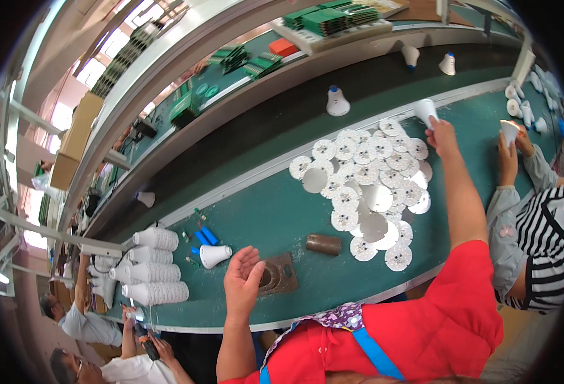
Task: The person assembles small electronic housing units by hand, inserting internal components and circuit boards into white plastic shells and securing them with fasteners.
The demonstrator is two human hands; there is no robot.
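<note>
At the far edge of the pile of round LED boards [365,160], my right hand [443,136] grips a white cone-shaped lamp housing [425,110] at arm's length. My left hand [242,275] is raised with its fingers stretched out and holds nothing. Just beside and partly behind it lies a brown metal plate with a round socket [285,274]. A short brown metal cylinder [323,244] lies between that plate and the boards. To the left of my left hand another white lamp housing [215,256] rests on its side, near blue cylindrical cells [209,235] with wires.
Stacks of nested white lamp housings [156,272] fill the table's left end. A dark conveyor belt [256,121] runs behind, carrying spaced-out lamp housings [338,102]. A co-worker's hands [509,150] hold a housing at the right. Two people sit at the lower left, one with a power driver [147,345].
</note>
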